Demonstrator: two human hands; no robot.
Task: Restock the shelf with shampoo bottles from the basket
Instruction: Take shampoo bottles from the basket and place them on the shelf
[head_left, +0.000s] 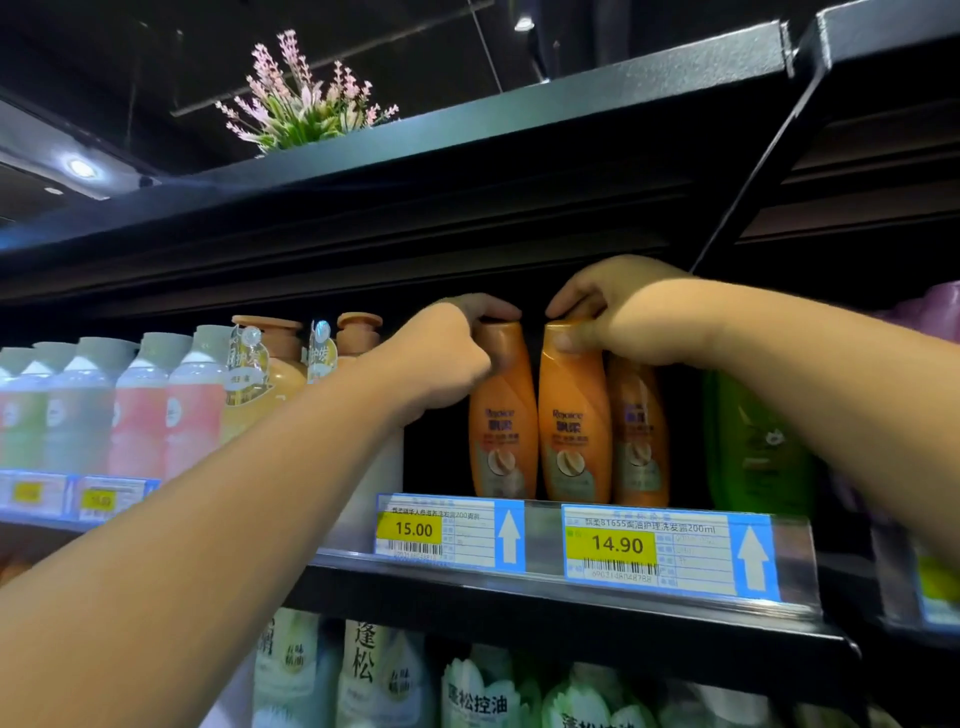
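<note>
You are looking up at a black shelf in a dark shop. A round lamp shines in the ceiling on the left. A pink and green plant stands on the top board above.

Your left hand holds the top of the left orange bottle. Your right hand holds the top of the right orange bottle, with the thumb on its front. Both bottles stand on the shelf, side by side, and your hands are close but not touching.

A third orange bottle stands just behind the right one. A green bottle is next to it, partly hidden by your right arm. Your left arm hides part of the pump bottles and the pink and pale bottles on the left. Two price tags, 15.00 and 14.90, sit on the shelf's front. Pale green bottles stand on the shelf below.
</note>
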